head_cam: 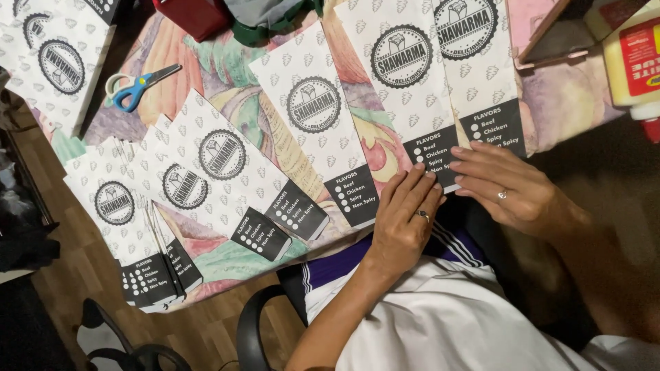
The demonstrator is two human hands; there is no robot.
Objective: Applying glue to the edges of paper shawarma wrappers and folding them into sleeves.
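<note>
Both hands lay flat with fingers spread loosely, holding nothing, at the near edge of a table covered in a colourful floral-patterned cloth (227, 75). The left hand (405, 216), a ring on one finger, pressed its fingertips onto the black printed bottom band of a long white paper sleeve bag with a round black stamp design (405, 75). The right hand (512, 185), also ringed, rested palm down just beside it, its fingertips touching the lower edge of that same bag and of the neighbouring white paper bag of the same kind (481, 62), which overlapped it toward the table's right side.

To the left of the hands, another matching white paper bag (320, 124) lay alone, slanted, its black end reaching the near edge. Farther left, several more bags (227, 165) lay fanned and overlapping, and a thicker stack of them (130, 227) sat at the near left corner, partly hanging over the edge. One more pile of the bags (55, 62) lay at the far left corner.

A pair of scissors with blue and white handles (137, 86) lay on the cloth near the far left side, blades closed. A white plastic glue bottle with a red label (636, 65) stood at the right edge. The person wore a white top and dark shorts with white stripes (454, 244), seated on a black chair (258, 323) above a wooden floor (75, 275).
</note>
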